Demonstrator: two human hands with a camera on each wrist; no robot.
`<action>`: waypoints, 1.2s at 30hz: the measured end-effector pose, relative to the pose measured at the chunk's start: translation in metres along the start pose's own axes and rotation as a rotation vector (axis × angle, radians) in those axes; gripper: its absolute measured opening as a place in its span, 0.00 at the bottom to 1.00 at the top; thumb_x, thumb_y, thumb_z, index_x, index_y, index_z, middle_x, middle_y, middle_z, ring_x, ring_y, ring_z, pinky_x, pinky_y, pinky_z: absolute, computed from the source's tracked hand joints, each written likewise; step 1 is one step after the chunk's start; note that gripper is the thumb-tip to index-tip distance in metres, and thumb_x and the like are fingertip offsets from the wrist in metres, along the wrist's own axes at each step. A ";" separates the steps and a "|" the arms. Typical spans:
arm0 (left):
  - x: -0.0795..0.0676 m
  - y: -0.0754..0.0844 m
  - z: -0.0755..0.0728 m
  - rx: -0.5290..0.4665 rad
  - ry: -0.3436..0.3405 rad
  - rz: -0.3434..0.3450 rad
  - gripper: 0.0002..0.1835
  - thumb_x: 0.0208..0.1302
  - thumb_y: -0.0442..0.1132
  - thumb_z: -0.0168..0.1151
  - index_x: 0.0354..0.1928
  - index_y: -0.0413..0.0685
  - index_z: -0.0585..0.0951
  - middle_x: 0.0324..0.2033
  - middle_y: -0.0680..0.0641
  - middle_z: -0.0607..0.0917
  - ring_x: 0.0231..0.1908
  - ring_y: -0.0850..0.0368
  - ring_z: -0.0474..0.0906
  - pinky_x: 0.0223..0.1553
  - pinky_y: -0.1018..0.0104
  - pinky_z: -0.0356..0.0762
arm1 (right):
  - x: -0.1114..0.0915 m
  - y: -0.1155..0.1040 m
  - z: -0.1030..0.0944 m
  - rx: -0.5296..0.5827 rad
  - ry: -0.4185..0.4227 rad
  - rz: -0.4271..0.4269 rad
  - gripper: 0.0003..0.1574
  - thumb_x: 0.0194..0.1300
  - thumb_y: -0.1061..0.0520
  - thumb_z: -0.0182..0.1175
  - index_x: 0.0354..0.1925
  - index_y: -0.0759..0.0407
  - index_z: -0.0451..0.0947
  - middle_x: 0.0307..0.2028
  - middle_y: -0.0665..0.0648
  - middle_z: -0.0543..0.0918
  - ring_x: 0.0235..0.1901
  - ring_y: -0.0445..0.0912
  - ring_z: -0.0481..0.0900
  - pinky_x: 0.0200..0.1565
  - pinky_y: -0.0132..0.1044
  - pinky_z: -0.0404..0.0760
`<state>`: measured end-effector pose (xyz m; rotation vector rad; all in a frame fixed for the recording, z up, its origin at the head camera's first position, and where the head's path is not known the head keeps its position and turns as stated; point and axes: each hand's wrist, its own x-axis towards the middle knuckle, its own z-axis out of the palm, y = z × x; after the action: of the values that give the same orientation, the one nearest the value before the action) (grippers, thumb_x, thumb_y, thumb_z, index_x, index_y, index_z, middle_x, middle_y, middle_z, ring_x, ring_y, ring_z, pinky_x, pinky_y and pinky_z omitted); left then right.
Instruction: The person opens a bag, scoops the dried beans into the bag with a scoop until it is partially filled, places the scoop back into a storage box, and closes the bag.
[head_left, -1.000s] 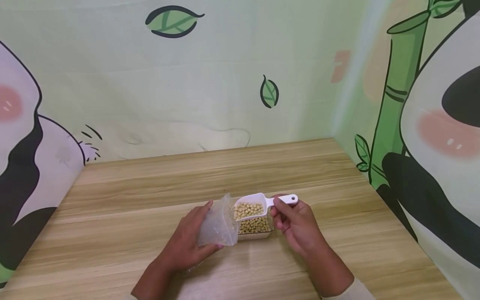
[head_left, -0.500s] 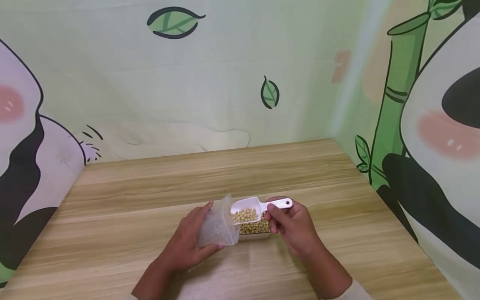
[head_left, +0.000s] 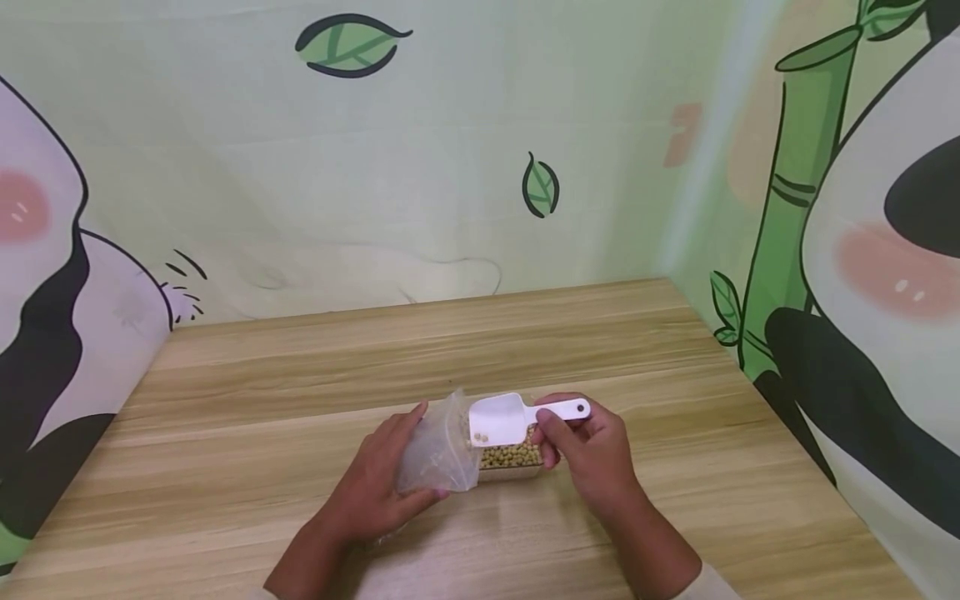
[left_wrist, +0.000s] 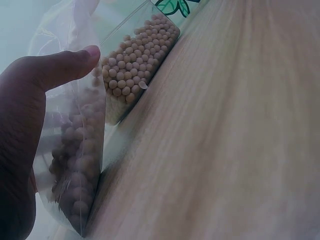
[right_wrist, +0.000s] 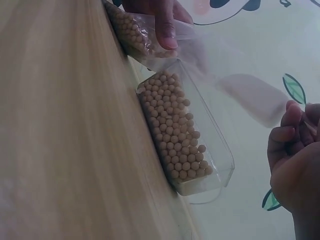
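Observation:
My left hand [head_left: 375,479] grips a clear plastic bag [head_left: 435,454], thumb on the near side. Round beige beans [left_wrist: 80,150] lie in the lower part of the bag, which leans with its mouth toward a clear box [right_wrist: 220,135]. Soybean-like beans [head_left: 513,454] partly fill that box. In my right hand [head_left: 600,450] I pinch the handle of a white scoop [head_left: 498,419] above the box. Its tip is at the bag's mouth, and a few beans show on it. The scoop is blurred in the right wrist view.
The bag and box rest on a wood-grain table [head_left: 300,367]. Behind it stands a pale green backdrop [head_left: 450,167] printed with leaves, bamboo and pandas. The box stands close beside the bag, to its right.
The scoop was heaped with beans and has moved slightly left toward the bag's mouth and tipped; now only a few beans show on it. My left hand and the bag have hardly moved.

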<state>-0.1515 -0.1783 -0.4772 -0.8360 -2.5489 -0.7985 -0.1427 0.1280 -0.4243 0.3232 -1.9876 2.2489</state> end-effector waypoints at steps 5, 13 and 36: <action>0.000 0.000 0.001 0.000 0.001 0.007 0.60 0.54 0.55 0.83 0.84 0.41 0.63 0.68 0.43 0.81 0.64 0.50 0.78 0.60 0.42 0.78 | 0.002 0.002 -0.002 0.072 0.070 -0.007 0.08 0.78 0.65 0.64 0.46 0.73 0.82 0.25 0.50 0.87 0.19 0.40 0.78 0.26 0.31 0.81; 0.000 0.000 0.000 0.003 -0.005 -0.004 0.60 0.55 0.55 0.83 0.85 0.42 0.62 0.69 0.43 0.81 0.65 0.48 0.78 0.62 0.40 0.78 | 0.008 0.000 -0.004 0.099 0.260 0.023 0.05 0.77 0.68 0.62 0.40 0.70 0.83 0.22 0.50 0.84 0.17 0.39 0.75 0.22 0.30 0.77; 0.000 -0.002 0.001 0.001 0.004 0.004 0.59 0.55 0.53 0.83 0.83 0.39 0.64 0.68 0.43 0.81 0.65 0.46 0.79 0.62 0.37 0.78 | 0.005 0.016 -0.004 -0.736 0.010 -0.508 0.05 0.66 0.70 0.72 0.39 0.65 0.87 0.27 0.57 0.88 0.24 0.32 0.74 0.25 0.27 0.76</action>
<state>-0.1531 -0.1793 -0.4788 -0.8376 -2.5430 -0.7972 -0.1517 0.1300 -0.4390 0.6237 -2.2280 1.1317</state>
